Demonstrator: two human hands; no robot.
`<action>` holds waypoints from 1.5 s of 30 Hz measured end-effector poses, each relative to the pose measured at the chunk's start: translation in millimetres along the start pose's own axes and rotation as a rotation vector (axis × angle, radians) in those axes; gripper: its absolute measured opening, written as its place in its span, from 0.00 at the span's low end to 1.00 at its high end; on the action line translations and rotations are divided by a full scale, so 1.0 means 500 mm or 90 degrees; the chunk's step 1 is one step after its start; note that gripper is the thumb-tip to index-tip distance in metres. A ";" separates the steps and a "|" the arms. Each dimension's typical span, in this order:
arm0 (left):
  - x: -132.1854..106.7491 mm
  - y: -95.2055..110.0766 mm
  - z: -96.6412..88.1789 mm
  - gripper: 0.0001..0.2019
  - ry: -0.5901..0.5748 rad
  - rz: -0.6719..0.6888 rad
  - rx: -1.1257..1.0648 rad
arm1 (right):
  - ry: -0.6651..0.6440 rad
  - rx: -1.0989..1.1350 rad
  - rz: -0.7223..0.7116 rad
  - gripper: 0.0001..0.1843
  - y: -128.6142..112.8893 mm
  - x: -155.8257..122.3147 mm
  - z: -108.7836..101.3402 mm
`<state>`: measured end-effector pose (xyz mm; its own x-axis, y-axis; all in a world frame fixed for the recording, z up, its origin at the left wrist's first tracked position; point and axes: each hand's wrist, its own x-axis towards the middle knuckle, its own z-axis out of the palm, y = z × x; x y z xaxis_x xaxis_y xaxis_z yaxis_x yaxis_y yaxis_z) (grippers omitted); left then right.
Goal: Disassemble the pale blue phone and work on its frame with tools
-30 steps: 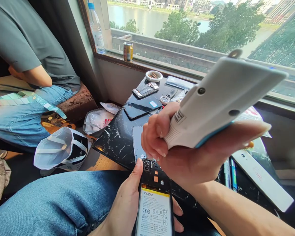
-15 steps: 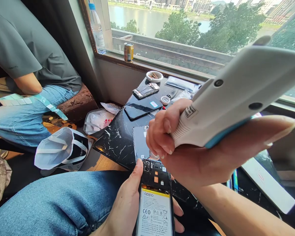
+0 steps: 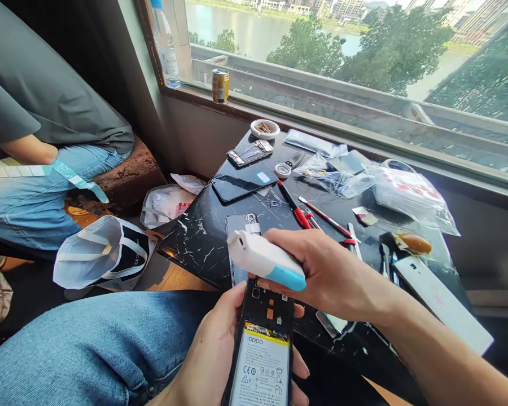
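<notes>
My left hand (image 3: 215, 344) is wrapped round an opened smartphone (image 3: 275, 307) with its back cover off. A battery (image 3: 260, 369) marked OPPO fills its lower part, and the camera and black inner plate sit above. Clenched in my right hand (image 3: 309, 265) is a white-and-blue handheld tool (image 3: 260, 256), held over the phone's top end. The tool covers some of the camera area, and its working tip is hidden from me. Just beyond the phone, a loose phone back cover (image 3: 237, 225) lies on the black marble-patterned table (image 3: 190, 237).
Farther back on the table are a dark phone (image 3: 243, 183), a disassembled phone (image 3: 249, 152) and an ashtray (image 3: 265, 129). To the right lie red pliers (image 3: 296, 208), plastic bags (image 3: 410, 192) and a white box (image 3: 444, 301). A seated person (image 3: 59, 101) and a tote bag (image 3: 97, 254) are at left.
The right hand has brought the tool down and away from the camera, from high at the right to over the phone's top. The left hand still holds the phone in nearly the same place.
</notes>
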<state>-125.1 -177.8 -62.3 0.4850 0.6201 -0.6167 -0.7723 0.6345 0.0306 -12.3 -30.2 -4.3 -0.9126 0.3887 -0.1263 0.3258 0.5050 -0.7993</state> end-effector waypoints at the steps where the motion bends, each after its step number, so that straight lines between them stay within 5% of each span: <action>1: 0.000 -0.001 0.000 0.42 -0.007 -0.005 -0.007 | 0.011 -0.021 -0.014 0.13 0.002 -0.003 0.002; 6: -0.006 -0.010 0.000 0.46 -0.028 -0.020 0.002 | 0.040 -0.176 -0.113 0.14 0.009 -0.018 0.004; 17: -0.044 -0.012 0.014 0.29 0.154 -0.040 0.205 | -0.007 -0.349 -0.275 0.10 0.019 -0.064 0.029; 22: -0.046 -0.013 0.015 0.24 0.170 -0.033 0.223 | -0.016 -0.375 -0.231 0.08 0.011 -0.067 0.036; 29: -0.043 -0.023 0.008 0.37 0.131 0.030 0.292 | -0.049 -0.382 -0.169 0.07 0.004 -0.067 0.045; 36: -0.041 -0.016 0.008 0.32 0.128 0.009 0.308 | -0.017 -0.314 -0.112 0.11 0.011 -0.063 0.045; 45: -0.036 -0.020 -0.003 0.40 0.121 0.005 0.339 | 0.025 -0.266 0.003 0.14 0.014 -0.069 0.051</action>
<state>-126.7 -196.1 -52.9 0.3598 0.5628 -0.7441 -0.4376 0.8062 0.3982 15.2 -59.8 -20.5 -0.9033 0.4170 -0.1007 0.4096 0.7689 -0.4910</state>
